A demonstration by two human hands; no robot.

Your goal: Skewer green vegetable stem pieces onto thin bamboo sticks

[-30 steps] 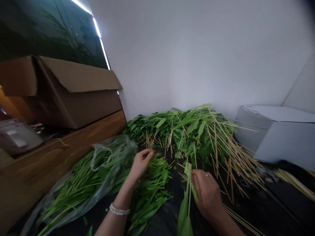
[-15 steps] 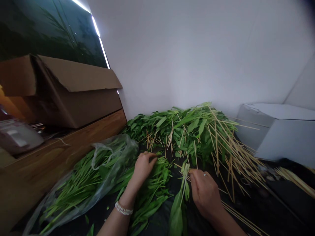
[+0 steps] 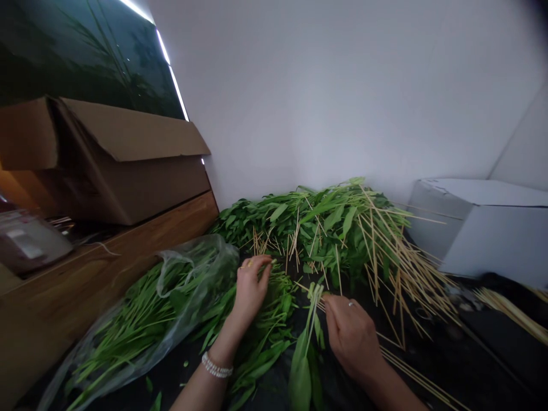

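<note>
My right hand (image 3: pixel 351 331), a ring on one finger, pinches a small bunch of green leafy stems (image 3: pixel 309 337) that hangs down toward me. My left hand (image 3: pixel 250 287), with a bead bracelet at the wrist, rests on a loose pile of cut greens (image 3: pixel 265 325), its fingers curled together around a stem tip. Behind both hands lies a big heap of leafy greens (image 3: pixel 317 222) threaded on thin bamboo skewers (image 3: pixel 398 268).
A clear plastic bag of greens (image 3: pixel 145 314) lies at the left by a wooden ledge (image 3: pixel 107 257) bearing a brown cardboard box (image 3: pixel 128 160). A white box (image 3: pixel 483 228) stands at the right. More skewers (image 3: pixel 509 311) lie on the black sheet (image 3: pixel 432 365).
My right hand has shifted left and slightly away with its bunch. My left hand dipped onto the cut greens and now curls at their far edge.
</note>
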